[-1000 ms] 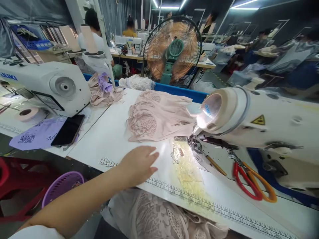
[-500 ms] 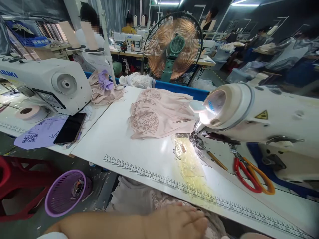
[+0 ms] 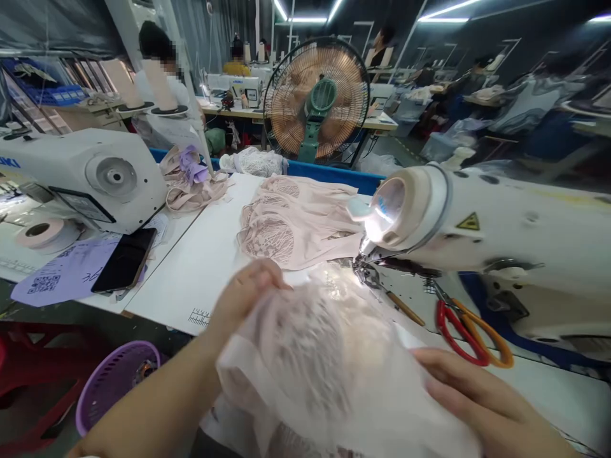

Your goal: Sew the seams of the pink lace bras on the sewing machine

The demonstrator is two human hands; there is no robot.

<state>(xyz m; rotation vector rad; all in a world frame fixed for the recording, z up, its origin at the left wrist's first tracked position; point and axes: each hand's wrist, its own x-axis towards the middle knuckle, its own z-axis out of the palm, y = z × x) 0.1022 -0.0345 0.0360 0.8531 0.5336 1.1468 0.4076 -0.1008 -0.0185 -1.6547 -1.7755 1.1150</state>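
Note:
A pale pink lace garment piece (image 3: 310, 356), blurred by motion, is stretched between my hands above the front of the white sewing table (image 3: 167, 273). My left hand (image 3: 251, 289) is closed on its upper left edge. At its right side, my right hand (image 3: 472, 388) grips the fabric with the thumb and fingers together. Behind it lie more pale pink lace garment pieces (image 3: 296, 222), stacked flat. Their right end reaches the lit needle area of the sewing machine (image 3: 477, 216). Scissors (image 3: 468, 324) with red and orange handles lie under the machine arm.
Left of me stand a second sewing machine (image 3: 105, 178), a tape roll (image 3: 48, 234) and a phone (image 3: 125, 259) on purple paper. A purple basket (image 3: 95, 394) and a red stool (image 3: 42, 343) are on the floor. Behind the table is a large fan (image 3: 317, 102); people sit farther back.
A lace garment piece has come up from below the table edge, now held in both hands. My left hand rose from the lap, and my right hand entered view. The camera has shifted slightly.

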